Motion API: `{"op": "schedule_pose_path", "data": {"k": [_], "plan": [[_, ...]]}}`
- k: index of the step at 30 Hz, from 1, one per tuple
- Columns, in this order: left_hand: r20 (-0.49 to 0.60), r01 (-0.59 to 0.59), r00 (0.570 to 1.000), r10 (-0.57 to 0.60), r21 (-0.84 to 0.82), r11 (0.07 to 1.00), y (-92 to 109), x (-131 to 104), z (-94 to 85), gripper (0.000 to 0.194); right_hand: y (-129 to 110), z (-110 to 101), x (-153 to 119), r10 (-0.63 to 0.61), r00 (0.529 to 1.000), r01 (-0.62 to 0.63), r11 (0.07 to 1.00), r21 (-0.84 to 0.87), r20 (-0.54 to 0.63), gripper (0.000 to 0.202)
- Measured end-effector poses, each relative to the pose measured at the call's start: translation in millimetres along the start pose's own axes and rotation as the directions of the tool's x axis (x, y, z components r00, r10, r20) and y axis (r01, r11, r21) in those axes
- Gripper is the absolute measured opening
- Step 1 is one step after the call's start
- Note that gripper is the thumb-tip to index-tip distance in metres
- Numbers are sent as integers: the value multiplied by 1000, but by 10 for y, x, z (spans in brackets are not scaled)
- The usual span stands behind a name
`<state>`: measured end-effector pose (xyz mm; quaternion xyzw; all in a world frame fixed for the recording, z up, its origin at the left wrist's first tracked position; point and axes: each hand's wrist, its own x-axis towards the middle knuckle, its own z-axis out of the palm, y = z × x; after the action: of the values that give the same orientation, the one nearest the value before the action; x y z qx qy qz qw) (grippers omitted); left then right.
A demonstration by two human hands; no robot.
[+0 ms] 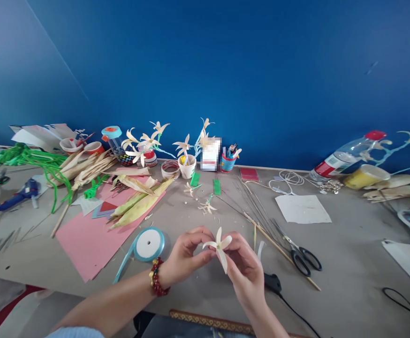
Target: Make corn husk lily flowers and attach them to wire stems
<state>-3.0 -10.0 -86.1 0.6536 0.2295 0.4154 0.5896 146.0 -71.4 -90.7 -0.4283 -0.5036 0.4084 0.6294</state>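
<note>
A pale handmade flower (219,245) with narrow, pointed petals faces up between my two hands, low over the table. My left hand (193,251), with a beaded bracelet (155,277) at the wrist, pinches at the left petal. Close behind the bloom, the fingers of my right hand (243,263) are curled around its base; the stem is hidden. Beside my left wrist lies a spool of light blue ribbon (149,244). A black-handled tool with a cord (272,283), partly covered, lies by my right hand.
Corn husks (140,206) lie on pink paper (81,241) at left, near a blue glue gun (27,192). Scissors (305,260), a wooden stick (275,241) and thin wires (257,204) lie at right. Finished flowers stand in a white cup (186,168) by the blue wall.
</note>
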Motion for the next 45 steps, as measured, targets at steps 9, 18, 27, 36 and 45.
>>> {"op": "schedule_pose_path", "data": {"k": [9, 18, 27, 36, 45], "plan": [[122, 292, 956, -265, -401, 868, -65, -1, 13, 15, -29, -31, 49, 1, 999, -3, 999, 48, 44, 7], [-19, 209, 974, -226, -311, 927, -42, 1, 30, 21, -90, -61, 42, 47, 995, -45, 999, -30, 92, 12], [-119, 74, 989, -89, -127, 989, -92, 7, -1, 18, -192, -400, -18, 73, 992, -105, 923, -370, -100, 14], [-152, -67, 985, 81, 98, 993, -126, 14, -65, 11, -479, -1108, 66, -61, 967, -46, 913, -405, -248, 33], [-487, 0, 871, 68, 137, 991, -161, 115, -266, 20, -403, -1336, -64, -89, 994, 5, 570, -822, -55, 20]]}}
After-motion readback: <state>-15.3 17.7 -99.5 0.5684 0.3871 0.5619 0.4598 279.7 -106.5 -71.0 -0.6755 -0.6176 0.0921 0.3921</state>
